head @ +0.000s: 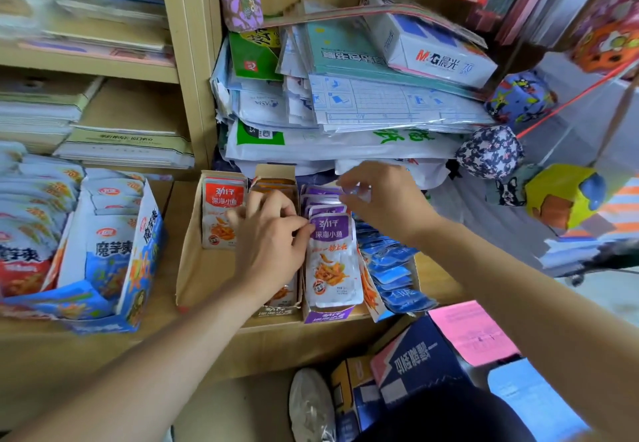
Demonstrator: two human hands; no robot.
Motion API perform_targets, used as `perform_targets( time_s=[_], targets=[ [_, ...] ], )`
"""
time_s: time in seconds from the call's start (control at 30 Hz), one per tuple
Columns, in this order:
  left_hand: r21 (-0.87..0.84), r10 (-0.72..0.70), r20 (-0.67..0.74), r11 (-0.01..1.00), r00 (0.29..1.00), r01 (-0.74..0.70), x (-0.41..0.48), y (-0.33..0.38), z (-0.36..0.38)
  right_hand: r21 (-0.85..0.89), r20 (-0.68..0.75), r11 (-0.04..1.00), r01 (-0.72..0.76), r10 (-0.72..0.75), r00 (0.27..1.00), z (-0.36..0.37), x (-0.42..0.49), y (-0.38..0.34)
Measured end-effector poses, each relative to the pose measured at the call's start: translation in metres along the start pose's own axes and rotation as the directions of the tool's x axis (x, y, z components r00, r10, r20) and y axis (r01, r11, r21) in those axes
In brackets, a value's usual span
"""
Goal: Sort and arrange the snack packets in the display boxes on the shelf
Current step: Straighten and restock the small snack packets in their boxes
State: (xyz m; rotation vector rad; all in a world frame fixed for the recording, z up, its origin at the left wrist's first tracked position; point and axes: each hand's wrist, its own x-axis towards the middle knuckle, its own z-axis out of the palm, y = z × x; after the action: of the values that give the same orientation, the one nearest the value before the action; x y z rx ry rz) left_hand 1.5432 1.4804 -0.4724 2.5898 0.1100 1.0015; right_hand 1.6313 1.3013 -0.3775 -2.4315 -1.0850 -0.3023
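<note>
On the wooden shelf stand narrow display boxes side by side. The purple box (328, 315) holds a row of purple fish-snack packets (332, 255). My left hand (273, 237) lies over the orange-packet box (275, 182) and pinches the top edge of the front purple packet. My right hand (380, 203) reaches over the back of the purple row and pinches a packet there. Red packets (221, 213) stand at the back of the brown box (193, 261) on the left. Blue packets (394, 268) lie slumped in the box on the right.
A large blue display box (138, 268) of white and red konjac packets sits at the left. Stacked paper packs and plastic sleeves (345, 106) pile up behind the boxes. Cartons and a pink sheet (470, 331) lie below the shelf edge.
</note>
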Motion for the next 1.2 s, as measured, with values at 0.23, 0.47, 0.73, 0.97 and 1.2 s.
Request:
perform_targets(
  time_s=[0.23, 0.47, 0.73, 0.97, 1.2],
  targets=[
    [-0.063, -0.015, 0.046, 0.998, 0.999, 0.018, 0.006, -0.006, 0.003, -0.044, 0.221, 0.997, 0.07, -0.059, 0.973, 0.032, -0.097, -0.014],
    [-0.182, 0.013, 0.246, 0.983, 0.969, 0.033, 0.006, -0.019, 0.001, -0.074, 0.12, 0.996, 0.042, -0.033, 0.992, 0.057, -0.103, -0.009],
    [0.004, 0.002, 0.329, 1.0, 0.944, -0.003, -0.001, -0.017, -0.006, 0.077, 0.018, 0.985, -0.155, 0.155, 0.988, 0.053, -0.123, -0.004],
    [-0.118, 0.349, 0.272, 0.937, 0.897, -0.329, -0.012, -0.006, -0.012, 0.118, 0.167, 0.965, -0.235, 0.214, 0.962, 0.049, -0.128, -0.012],
    [-0.009, 0.327, 0.326, 0.939, 0.887, -0.343, -0.029, 0.007, -0.011, 0.116, 0.066, 0.96, -0.256, 0.25, 0.966, 0.044, -0.133, -0.015]
  ],
)
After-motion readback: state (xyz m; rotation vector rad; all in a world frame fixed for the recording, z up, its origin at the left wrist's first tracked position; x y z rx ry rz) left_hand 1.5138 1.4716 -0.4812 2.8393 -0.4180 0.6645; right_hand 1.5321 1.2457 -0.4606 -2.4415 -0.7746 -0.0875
